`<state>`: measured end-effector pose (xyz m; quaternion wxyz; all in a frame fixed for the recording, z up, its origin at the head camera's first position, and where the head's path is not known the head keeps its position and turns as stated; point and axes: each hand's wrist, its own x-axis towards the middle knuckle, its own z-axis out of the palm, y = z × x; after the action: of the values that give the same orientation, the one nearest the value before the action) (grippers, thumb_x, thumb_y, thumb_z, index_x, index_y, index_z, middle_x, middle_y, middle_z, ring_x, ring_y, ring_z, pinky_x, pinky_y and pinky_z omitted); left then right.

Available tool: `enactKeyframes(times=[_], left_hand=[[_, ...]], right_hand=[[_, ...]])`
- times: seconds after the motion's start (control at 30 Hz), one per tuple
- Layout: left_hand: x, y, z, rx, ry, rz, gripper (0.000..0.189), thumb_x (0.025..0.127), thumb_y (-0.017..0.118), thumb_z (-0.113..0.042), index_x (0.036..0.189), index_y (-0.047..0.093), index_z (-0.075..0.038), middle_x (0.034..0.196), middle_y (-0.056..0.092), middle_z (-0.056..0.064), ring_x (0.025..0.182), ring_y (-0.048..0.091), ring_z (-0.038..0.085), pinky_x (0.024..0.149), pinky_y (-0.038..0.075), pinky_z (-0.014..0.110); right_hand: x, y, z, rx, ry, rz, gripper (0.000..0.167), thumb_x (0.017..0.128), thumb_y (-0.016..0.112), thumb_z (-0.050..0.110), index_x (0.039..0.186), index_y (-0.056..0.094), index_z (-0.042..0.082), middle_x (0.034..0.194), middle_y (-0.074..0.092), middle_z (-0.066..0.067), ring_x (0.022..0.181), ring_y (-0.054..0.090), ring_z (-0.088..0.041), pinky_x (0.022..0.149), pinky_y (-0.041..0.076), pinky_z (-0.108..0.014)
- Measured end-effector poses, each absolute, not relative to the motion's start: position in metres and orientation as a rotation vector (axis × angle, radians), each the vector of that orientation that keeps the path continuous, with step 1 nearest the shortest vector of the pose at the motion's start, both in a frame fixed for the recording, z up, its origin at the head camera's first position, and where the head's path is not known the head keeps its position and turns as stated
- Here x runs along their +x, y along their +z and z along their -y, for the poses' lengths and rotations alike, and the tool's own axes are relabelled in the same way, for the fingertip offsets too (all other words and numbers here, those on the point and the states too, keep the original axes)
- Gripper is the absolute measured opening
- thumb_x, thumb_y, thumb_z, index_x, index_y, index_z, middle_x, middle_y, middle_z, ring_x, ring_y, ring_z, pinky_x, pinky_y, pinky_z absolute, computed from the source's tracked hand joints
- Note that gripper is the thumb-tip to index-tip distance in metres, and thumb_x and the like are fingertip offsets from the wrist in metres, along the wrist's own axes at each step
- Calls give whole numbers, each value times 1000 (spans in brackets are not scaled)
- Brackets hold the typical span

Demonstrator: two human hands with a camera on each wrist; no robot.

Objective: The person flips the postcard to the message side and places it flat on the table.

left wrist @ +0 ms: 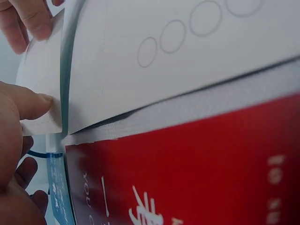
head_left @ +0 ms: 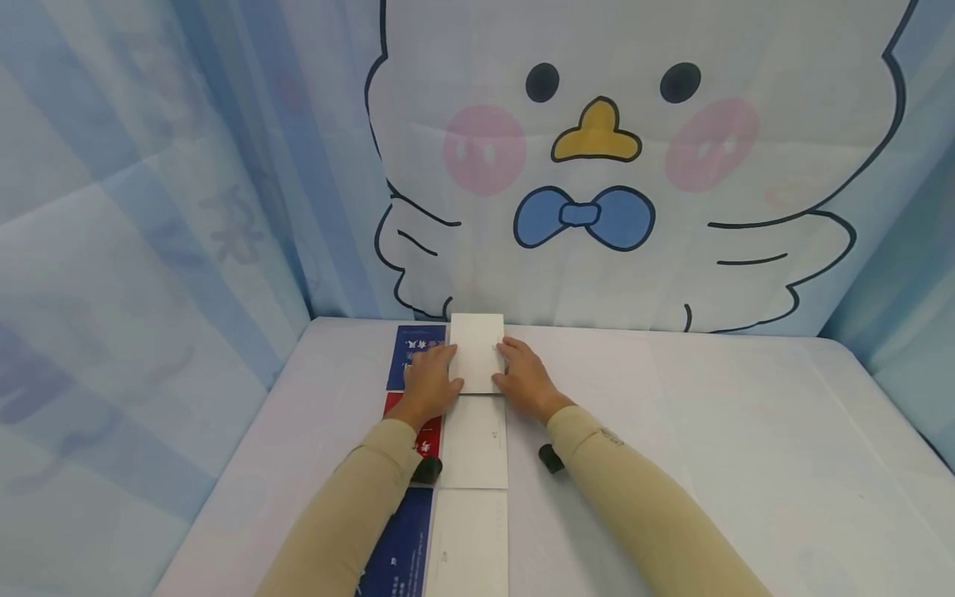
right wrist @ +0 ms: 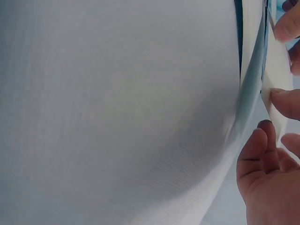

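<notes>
A blank white card (head_left: 477, 352) lies at the far end of a column of white cards, near the table's back edge. My left hand (head_left: 429, 385) grips its left edge; in the left wrist view the thumb (left wrist: 37, 104) lies on its face. My right hand (head_left: 528, 381) holds the opposite edge between thumb and fingers, also seen from the side in the right wrist view. Nearer me follow a second white card (head_left: 474, 441) and a third (head_left: 466, 543). Faint printed circles show on a white card (left wrist: 117, 79) in the left wrist view.
Left of the white column runs a row of printed cards: a blue one (head_left: 399, 333) at the back, a red one (head_left: 429, 439), and a dark blue one (head_left: 403, 539) in front. A white cloth covers the table (head_left: 709, 464). Behind it hangs a cartoon-printed curtain (head_left: 597, 282).
</notes>
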<state>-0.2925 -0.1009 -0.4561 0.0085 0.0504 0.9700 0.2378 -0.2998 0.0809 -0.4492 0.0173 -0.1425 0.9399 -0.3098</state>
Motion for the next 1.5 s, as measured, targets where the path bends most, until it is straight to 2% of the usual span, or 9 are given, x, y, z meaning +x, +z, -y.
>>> enactKeyframes(times=[0.3, 0.73, 0.97, 1.13, 1.33, 1.5], left_hand=[[-296, -463, 100, 95, 691, -2990, 67, 94, 70, -31, 153, 42, -14, 155, 41, 10, 142, 32, 35, 115, 22, 59], [-296, -462, 99, 110, 711, -2969, 65, 97, 67, -28, 154, 39, -15, 157, 38, 9, 144, 28, 35, 116, 19, 59], [-298, -462, 101, 97, 691, -2918, 64, 97, 66, -31, 153, 41, -14, 157, 38, 10, 147, 21, 39, 116, 19, 60], [-298, -463, 102, 107, 687, -2899, 64, 97, 66, -33, 153, 41, -14, 157, 38, 10, 147, 22, 39, 115, 20, 60], [-299, -463, 103, 110, 665, -2893, 64, 97, 66, -34, 152, 42, -14, 156, 39, 10, 142, 29, 37, 112, 24, 60], [-299, -463, 103, 98, 664, -2887, 64, 97, 66, -35, 152, 42, -15, 157, 38, 10, 142, 28, 38, 113, 22, 60]], right_hand=[[-303, -452, -80, -432, -906, -2848, 57, 95, 60, 8, 148, 41, -6, 159, 29, -20, 147, 26, -35, 118, 21, -44], [-305, -457, -78, -342, -899, -2824, 56, 98, 56, 11, 149, 39, -4, 160, 28, -19, 148, 25, -34, 119, 20, -45], [-306, -456, -78, -342, -883, -2781, 61, 95, 62, 12, 149, 40, -5, 159, 29, -21, 147, 25, -35, 119, 20, -45], [-306, -457, -79, -347, -862, -2769, 61, 96, 61, 13, 150, 39, -5, 160, 28, -20, 148, 24, -35, 119, 19, -45], [-304, -455, -78, -347, -835, -2754, 60, 97, 61, 13, 150, 39, -3, 160, 29, -20, 148, 24, -34, 119, 18, -44], [-305, -456, -77, -352, -819, -2751, 61, 97, 61, 14, 150, 38, -3, 159, 29, -20, 147, 25, -34, 119, 19, -45]])
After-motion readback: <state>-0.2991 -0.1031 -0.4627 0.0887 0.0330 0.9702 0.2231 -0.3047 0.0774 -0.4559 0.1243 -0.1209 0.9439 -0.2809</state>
